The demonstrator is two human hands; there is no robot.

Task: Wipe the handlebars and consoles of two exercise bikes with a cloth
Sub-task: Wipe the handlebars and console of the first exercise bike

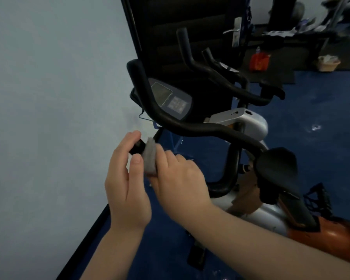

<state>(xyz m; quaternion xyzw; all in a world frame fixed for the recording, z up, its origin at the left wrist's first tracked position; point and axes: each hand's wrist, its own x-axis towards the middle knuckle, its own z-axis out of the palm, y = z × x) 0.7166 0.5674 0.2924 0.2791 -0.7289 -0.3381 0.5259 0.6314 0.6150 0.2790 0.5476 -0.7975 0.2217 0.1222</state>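
Observation:
The near bike's black handlebar (192, 128) curves across the middle, with its console (171, 99) behind it. My left hand (127, 186) pinches a short black bar end (137, 147) between thumb and fingers. My right hand (178, 178) holds a grey cloth (150, 156) wrapped around that same bar, right beside my left fingers. A second bike's handlebar (216, 74) and round console (228, 68) stand farther back.
A pale wall (55, 98) fills the left side. The black saddle (277, 168) and a pedal (317, 199) sit to the right over blue floor (321, 118). A dark door (190, 27) stands behind; a red bag (259, 61) and a basket (328, 63) lie far right.

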